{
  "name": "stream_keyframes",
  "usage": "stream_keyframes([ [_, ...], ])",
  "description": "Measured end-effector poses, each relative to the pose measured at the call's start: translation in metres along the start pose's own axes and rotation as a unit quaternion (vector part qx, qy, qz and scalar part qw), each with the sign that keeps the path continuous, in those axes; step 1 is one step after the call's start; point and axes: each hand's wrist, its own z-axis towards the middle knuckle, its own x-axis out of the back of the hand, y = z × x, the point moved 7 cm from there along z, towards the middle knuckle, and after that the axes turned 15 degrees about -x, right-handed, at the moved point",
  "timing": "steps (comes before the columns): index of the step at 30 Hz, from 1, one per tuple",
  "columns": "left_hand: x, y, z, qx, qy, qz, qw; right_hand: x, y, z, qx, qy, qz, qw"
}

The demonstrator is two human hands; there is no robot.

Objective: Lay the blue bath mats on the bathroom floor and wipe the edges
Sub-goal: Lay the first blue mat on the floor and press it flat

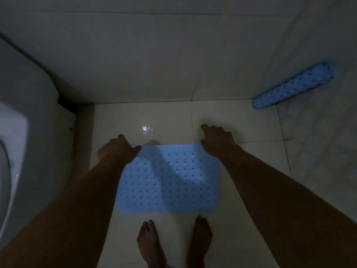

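Observation:
A light blue bath mat dotted with small holes lies spread on the pale tiled floor in front of my bare feet. My left hand grips its far left corner with curled fingers. My right hand holds the far right corner, thumb under the edge and fingers reaching past it toward the floor. A second blue mat, rolled into a tube, leans against the wall at the right. The room is dim.
A white toilet fills the left side, close to the mat's left edge. The tiled wall rises just beyond the mat. My two feet stand at the mat's near edge. A bright reflection marks the floor ahead.

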Motion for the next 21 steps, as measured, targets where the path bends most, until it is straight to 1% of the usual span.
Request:
stream_keyframes([
  [4, -0.035, 0.033, -0.01, -0.037, -0.051, 0.028, 0.998, -0.009, -0.022, -0.016, 0.002, -0.055, 0.046, 0.997],
  [8, -0.068, 0.059, -0.036, -0.062, -0.101, 0.032, 0.992, -0.035, -0.025, -0.044, -0.011, -0.102, 0.045, 0.994],
  [11, -0.088, 0.062, -0.054, -0.065, -0.119, 0.025, 0.99, -0.058, -0.022, -0.067, -0.018, -0.131, 0.033, 0.991],
  [16, -0.124, 0.04, -0.071, -0.056, -0.124, 0.036, 0.99, -0.104, -0.028, -0.093, -0.021, -0.155, 0.013, 0.988],
  [21, -0.185, 0.003, -0.038, -0.08, -0.127, 0.06, 0.987, -0.172, -0.047, -0.079, -0.036, -0.154, 0.021, 0.987],
])
